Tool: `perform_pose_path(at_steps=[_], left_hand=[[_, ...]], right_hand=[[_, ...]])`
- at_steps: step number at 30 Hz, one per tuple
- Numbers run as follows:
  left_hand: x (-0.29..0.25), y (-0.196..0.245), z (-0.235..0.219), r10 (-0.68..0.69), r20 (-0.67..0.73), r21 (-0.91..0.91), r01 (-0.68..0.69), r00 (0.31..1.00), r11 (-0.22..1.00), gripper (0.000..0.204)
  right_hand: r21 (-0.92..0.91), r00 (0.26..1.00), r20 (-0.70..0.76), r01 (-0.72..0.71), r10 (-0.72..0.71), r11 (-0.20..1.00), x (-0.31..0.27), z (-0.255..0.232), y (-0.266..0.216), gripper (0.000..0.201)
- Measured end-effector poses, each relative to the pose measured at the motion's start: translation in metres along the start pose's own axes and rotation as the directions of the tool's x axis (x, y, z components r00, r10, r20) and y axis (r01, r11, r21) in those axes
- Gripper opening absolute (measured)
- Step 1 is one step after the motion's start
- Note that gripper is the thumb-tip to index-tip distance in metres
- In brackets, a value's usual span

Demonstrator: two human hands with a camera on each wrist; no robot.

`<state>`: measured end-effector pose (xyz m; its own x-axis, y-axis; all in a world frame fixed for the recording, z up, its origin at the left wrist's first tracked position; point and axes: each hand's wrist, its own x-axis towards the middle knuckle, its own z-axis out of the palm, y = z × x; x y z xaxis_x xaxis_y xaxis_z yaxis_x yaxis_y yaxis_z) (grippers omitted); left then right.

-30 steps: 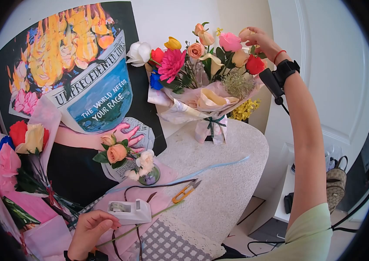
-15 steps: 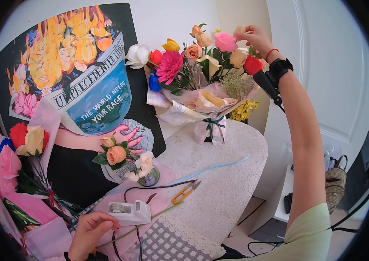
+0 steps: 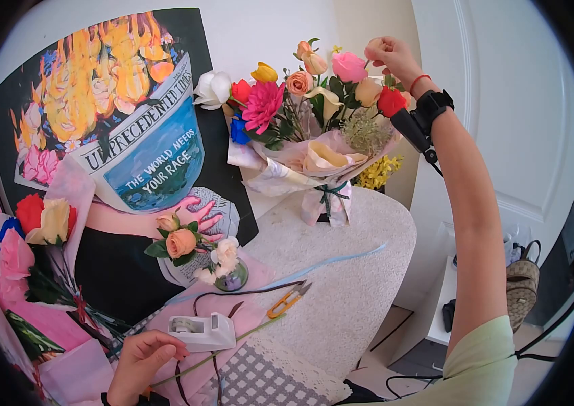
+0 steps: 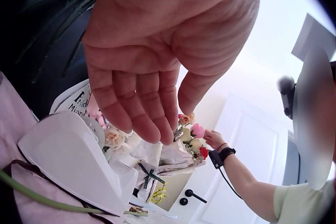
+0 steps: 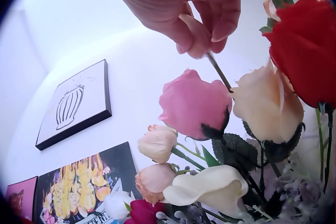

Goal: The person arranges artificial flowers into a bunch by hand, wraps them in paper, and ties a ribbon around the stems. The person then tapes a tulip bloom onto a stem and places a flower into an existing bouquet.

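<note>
My right hand (image 3: 395, 59) is raised over the back right of a wrapped bouquet (image 3: 280, 172). Its thumb and fingers pinch a pale pink flower head (image 5: 198, 37), whose thin stem (image 5: 219, 73) runs down among the other blooms. Close below are a pink rose (image 5: 194, 103), a cream rose (image 5: 268, 106) and a red rose (image 5: 304, 50). At the front of the table my left hand (image 3: 139, 365) has loosely bent fingers and holds nothing. Its fingertips are right beside a white tape dispenser (image 3: 216, 331). A green stem (image 3: 253, 329) passes under the dispenser.
Orange-handled snips (image 3: 287, 301) and a blue ribbon (image 3: 341, 257) lie on the table. A small glass vase (image 3: 235, 276) holds pale flowers. Another bunch of flowers (image 3: 50, 223) lies at left. A large painting (image 3: 158, 162) leans behind, and a white door (image 3: 503, 135) stands at right.
My right hand has risen slightly with the pale pink flower, and some stem now shows under it. The head view has shifted a little. My left hand stays by the tape dispenser.
</note>
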<state>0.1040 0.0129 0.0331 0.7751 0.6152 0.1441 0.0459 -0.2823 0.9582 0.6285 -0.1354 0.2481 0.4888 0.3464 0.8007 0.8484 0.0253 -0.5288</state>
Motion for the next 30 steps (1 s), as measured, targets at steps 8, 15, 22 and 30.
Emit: perform_pose_path(at_steps=[8, 15, 22, 30], left_hand=[[0.0, 0.0, 0.001, -0.008, -0.005, 0.019, 0.008, 1.0, 1.0, 0.015], [0.0, 0.0, 0.001, -0.013, -0.006, 0.016, 0.013, 1.0, 1.0, 0.015], [0.0, 0.001, 0.001, -0.006, 0.0, 0.002, 0.006, 1.0, 1.0, 0.015], [0.001, 0.0, 0.001, -0.007, 0.001, 0.008, 0.007, 1.0, 1.0, 0.015]], right_hand=[[-0.049, 0.815, -0.518, 0.274, -0.259, 0.96, 0.019, -0.017, -0.012, 0.033], [-0.258, 0.617, -0.66, 0.348, -0.427, 0.901, 0.012, -0.029, -0.042, 0.012], [-0.349, 0.879, -0.388, 0.141, -0.279, 0.927, 0.037, -0.034, -0.008, 0.031], [-0.312, 0.827, -0.391, 0.294, -0.404, 0.903, 0.023, -0.024, -0.031, 0.008]])
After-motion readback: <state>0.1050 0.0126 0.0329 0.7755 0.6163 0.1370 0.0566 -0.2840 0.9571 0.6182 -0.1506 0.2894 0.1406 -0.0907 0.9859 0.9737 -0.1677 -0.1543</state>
